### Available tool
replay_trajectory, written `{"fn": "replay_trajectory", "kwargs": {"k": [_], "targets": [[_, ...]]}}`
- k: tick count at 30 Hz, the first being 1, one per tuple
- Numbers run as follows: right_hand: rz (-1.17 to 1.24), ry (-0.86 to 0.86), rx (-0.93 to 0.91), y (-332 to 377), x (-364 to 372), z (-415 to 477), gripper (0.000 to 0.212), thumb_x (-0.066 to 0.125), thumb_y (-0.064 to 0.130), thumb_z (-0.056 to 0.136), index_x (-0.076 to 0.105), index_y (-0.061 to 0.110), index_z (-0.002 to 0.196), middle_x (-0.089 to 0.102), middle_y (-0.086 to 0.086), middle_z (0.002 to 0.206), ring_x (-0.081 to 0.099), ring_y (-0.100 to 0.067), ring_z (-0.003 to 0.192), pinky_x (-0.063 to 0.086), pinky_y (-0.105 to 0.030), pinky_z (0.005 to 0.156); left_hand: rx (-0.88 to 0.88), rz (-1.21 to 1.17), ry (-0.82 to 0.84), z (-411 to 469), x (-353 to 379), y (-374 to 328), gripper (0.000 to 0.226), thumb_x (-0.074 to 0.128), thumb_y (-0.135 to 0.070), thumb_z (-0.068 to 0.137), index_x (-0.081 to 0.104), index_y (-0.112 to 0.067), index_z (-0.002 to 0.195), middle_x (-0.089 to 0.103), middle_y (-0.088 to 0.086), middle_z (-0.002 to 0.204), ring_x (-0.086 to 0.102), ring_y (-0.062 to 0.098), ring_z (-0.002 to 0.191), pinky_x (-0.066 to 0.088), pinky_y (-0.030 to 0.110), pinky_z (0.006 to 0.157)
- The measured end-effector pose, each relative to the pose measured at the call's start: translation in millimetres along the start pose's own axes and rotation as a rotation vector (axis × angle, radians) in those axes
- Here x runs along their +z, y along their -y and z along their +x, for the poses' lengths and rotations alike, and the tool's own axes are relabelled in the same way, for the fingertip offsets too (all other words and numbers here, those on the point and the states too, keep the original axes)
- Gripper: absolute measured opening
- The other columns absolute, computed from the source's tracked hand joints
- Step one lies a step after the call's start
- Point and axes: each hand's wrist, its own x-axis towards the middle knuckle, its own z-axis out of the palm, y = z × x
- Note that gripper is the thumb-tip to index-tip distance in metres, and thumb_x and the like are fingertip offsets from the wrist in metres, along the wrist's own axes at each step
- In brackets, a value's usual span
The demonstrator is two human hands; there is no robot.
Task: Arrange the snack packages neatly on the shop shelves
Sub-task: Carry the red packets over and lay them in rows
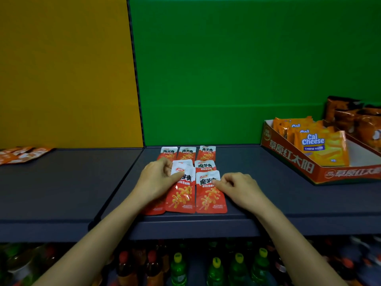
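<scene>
Several red-and-white snack packets lie flat in rows on the dark grey shelf (268,195). The back row (186,154) has three packets. My left hand (158,178) pinches the white top of the front middle packet (181,196), thumb on top, and covers most of a front left packet (154,208). My right hand (240,187) has curled fingers, with its thumb tip pressed on the right edge of the front right packet (209,198). Another packet (205,166) lies between the rows.
A red cardboard display box (292,159) with orange Cal Cheese wafer packs (321,147) stands at the right, with brown packs (350,118) behind it. Orange packets (22,154) lie at the far left. Bottles (215,269) fill the shelf below. Green and yellow panels form the back wall.
</scene>
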Motion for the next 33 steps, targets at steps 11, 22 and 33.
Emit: {"fn": "replay_trajectory", "kwargs": {"k": [11,22,33], "targets": [[-0.051,-0.042,-0.005,-3,1,1,0.038,0.055,0.047,0.088,0.045,0.021,0.062,0.051,0.010,0.061,0.045,-0.003,0.060,0.032,-0.025,0.062,0.070,0.323,0.029,4,12,10,0.035,0.054,-0.046,0.087,0.052,-0.011,0.087,0.057,0.003,0.091,0.046,0.021,0.098,0.041,0.033,0.073],[-0.062,-0.194,-0.199,40,-3,0,0.015,0.052,0.036,0.089,0.058,0.027,0.079,0.060,0.013,0.078,0.053,-0.005,0.069,0.038,-0.024,0.060,0.257,0.236,-0.265,-8,-26,16,0.016,0.051,-0.026,0.092,0.054,-0.015,0.103,0.060,-0.001,0.093,0.051,0.020,0.089,0.036,0.031,0.074],[-0.044,-0.033,-0.482,183,87,-9,0.014,0.055,0.030,0.088,0.063,0.027,0.099,0.068,0.010,0.093,0.061,-0.010,0.090,0.049,-0.032,0.079,0.185,0.464,-0.334,-76,-151,110,0.013,0.055,-0.026,0.090,0.063,-0.015,0.089,0.066,0.003,0.080,0.060,0.026,0.079,0.043,0.035,0.068]]}}
